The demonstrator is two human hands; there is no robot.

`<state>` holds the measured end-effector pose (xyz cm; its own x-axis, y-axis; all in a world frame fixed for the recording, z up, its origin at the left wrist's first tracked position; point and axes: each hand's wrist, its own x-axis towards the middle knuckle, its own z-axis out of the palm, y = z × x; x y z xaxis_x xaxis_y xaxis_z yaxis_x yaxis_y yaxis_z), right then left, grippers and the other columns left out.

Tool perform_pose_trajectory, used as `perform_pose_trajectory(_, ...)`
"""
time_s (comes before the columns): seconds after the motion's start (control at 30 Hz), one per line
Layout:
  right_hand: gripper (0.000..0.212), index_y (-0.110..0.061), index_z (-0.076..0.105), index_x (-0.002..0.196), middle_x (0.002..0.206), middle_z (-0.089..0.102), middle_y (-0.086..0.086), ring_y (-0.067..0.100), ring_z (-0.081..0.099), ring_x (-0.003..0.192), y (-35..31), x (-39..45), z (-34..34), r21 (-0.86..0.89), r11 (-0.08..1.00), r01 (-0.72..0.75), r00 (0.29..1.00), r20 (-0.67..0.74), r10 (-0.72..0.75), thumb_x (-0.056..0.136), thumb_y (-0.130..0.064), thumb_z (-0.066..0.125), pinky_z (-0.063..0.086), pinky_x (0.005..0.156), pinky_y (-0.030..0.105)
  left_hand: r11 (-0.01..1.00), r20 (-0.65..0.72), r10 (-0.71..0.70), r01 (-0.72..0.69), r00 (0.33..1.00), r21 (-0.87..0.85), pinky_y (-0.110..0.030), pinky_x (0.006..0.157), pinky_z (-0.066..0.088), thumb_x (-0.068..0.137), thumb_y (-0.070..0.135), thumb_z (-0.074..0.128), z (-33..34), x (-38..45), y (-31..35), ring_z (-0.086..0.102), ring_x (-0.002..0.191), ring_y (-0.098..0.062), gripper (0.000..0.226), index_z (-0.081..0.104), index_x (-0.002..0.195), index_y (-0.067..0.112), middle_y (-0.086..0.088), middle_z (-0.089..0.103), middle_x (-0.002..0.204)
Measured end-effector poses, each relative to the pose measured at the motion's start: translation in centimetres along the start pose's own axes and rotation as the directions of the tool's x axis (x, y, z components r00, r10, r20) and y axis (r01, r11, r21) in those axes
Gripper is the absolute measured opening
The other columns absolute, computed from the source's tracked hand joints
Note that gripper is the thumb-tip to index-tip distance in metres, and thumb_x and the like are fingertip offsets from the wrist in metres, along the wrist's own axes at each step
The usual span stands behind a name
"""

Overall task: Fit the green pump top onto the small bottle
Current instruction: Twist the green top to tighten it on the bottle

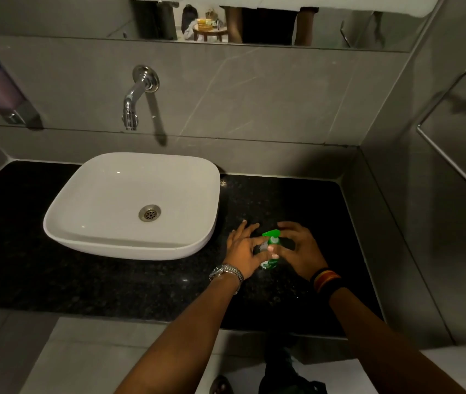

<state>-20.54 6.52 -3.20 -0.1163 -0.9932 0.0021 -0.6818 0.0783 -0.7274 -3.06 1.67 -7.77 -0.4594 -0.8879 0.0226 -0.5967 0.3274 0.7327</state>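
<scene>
The small clear plastic bottle with a green label (268, 258) stands on the black speckled stone counter (112, 280), right of the white ceramic basin (129, 245). The left hand (243, 251) grips its body. The right hand (300, 248) closes around the green plastic pump top (272, 235) at the neck. Judged step: seating the top. Next, likely twisting it down straight.

Basin (129, 206) on counter (27, 265), frame centre-left; tap (136, 95) above it; bottle (268, 251) right of basin, between hands.
</scene>
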Motion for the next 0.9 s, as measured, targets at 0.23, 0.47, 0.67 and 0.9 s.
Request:
perform_pose_trajectory(0.23,0.038,-0.014,0.076,0.113,0.123,0.07,0.003,0.021,0.057,0.119,-0.9,-0.9,2.1,-0.222,0.972,-0.071,0.984,-0.173,0.032,0.081,-0.035,0.075,0.043,0.105,0.033,1.0,-0.047,0.006,-0.006,0.999,0.003,-0.051,0.119,0.001,0.082,0.051,0.072,0.3,-0.2,0.0,0.009,0.152,-0.022,0.044,0.069,0.122,0.035,0.004,0.04,0.156)
perform_pose_trajectory(0.47,0.053,-0.024,0.065,0.127,0.138,0.054,0.003,0.021,0.046,0.131,-2.8,-0.2,-1.4,-0.078,0.997,0.012,0.999,0.052,-0.008,0.077,-0.03,0.081,0.039,0.111,0.035,1.0,-0.016,-0.013,0.014,1.0,0.019,-0.05,0.12,-0.003,0.082,0.056,0.069,-0.1,0.0,0.4,0.005,0.152,-0.02,0.044,0.067,0.124,0.04,0.005,0.037,0.157)
perform_pose_trajectory(0.67,0.025,-0.033,0.073,0.106,0.152,0.042,-0.003,0.022,0.027,0.147,-5.9,1.5,-4.5,-0.374,0.9,0.223,0.956,0.266,-0.127,0.085,-0.019,0.068,0.028,0.118,0.052,1.0,0.011,-0.012,0.012,1.0,0.004,-0.05,0.119,-0.005,0.076,0.063,0.071,-0.4,0.0,0.5,0.003,0.152,-0.018,0.047,0.068,0.119,0.045,0.006,0.034,0.158)
perform_pose_trajectory(0.9,0.025,-0.033,0.077,0.093,0.151,0.043,-0.007,0.022,0.022,0.149,-6.8,1.9,-5.3,-0.467,0.816,0.34,0.915,0.364,-0.173,0.083,-0.011,0.068,0.025,0.118,0.054,0.999,0.031,-0.033,0.032,0.999,0.005,-0.048,0.118,-0.009,0.074,0.063,0.072,-0.7,0.2,0.6,0.0,0.151,-0.015,0.045,0.07,0.115,0.044,0.008,0.032,0.159)
